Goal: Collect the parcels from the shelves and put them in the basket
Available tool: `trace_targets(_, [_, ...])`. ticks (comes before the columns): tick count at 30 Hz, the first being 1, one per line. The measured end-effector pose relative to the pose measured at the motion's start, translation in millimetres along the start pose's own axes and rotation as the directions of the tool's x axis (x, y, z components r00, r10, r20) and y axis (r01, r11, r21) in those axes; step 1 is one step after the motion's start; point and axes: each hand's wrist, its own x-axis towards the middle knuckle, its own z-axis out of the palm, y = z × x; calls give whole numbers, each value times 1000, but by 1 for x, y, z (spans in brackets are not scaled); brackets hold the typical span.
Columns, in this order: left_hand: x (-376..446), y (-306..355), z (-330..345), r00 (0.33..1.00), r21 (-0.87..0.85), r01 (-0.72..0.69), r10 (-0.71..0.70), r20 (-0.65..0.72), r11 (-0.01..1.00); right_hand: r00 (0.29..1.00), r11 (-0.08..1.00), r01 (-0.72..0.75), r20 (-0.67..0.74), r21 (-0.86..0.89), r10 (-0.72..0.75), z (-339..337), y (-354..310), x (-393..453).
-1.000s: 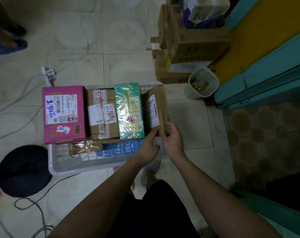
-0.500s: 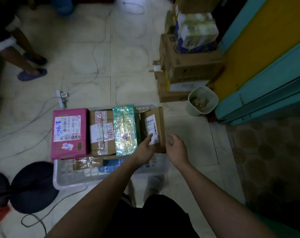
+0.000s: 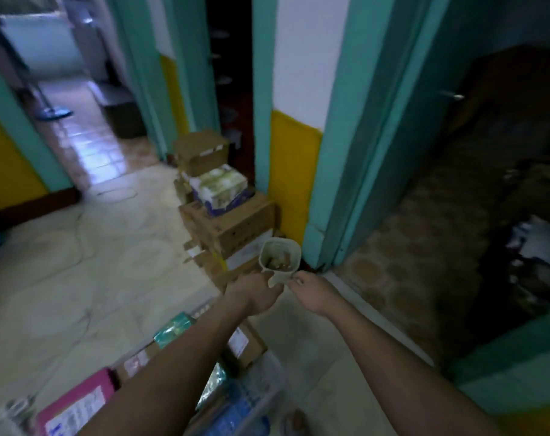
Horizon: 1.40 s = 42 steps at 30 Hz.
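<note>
**A:** Two hands, and neither is carrying anything. The left hand (image 3: 255, 294) and the right hand (image 3: 313, 294) are hanging out in front at about the same height, fingers loosely curled round nothing.

**B:** Isn't the left one holding that little waste bin (image 3: 281, 258)?

**A:** I'm not seeing a grip. The bin is standing on the floor past the knuckles, so it's only lining up with them.

**B:** So where are the parcels sitting?

**A:** Down low, on the person's own side of the hands. The basket (image 3: 269, 371) is lying under the left forearm, with the pink box (image 3: 78, 401), the teal parcel (image 3: 173, 328) and the brown box (image 3: 247, 341) packed side by side in it.

**B:** And the shelves?

**A:** I'm not spotting any from here. There's a stack of cartons (image 3: 229, 221) straight ahead by the yellow wall, on the left hand's side, and a dark doorway (image 3: 475, 190) opening off to the right, on the right hand's side.

**B:** So which way is the next pick lying?

**A:** I'm guessing away from the basket, either ahead or to the right. If it's through that doorway, the right hand is leading.
</note>
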Motion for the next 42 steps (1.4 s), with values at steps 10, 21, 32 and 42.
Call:
trace_targets(10, [-69, 200, 41, 841, 131, -534, 510, 178, 835, 859, 946, -298, -396, 130, 325, -71, 134, -206])
trace_targets(21, [-281, 441, 191, 426, 228, -905, 795, 431, 361, 424, 689, -551, -553, 471, 717, -52, 287, -520])
trace_targets(32, [-585, 636, 378, 44, 154, -987, 863, 503, -39, -19, 402, -598, -514, 694, 858, 7, 404, -894])
trace_targets(42, [-770, 746, 492, -178, 96, -953, 790, 587, -286, -246, 192, -599, -407, 777, 880, 24, 491, -1095])
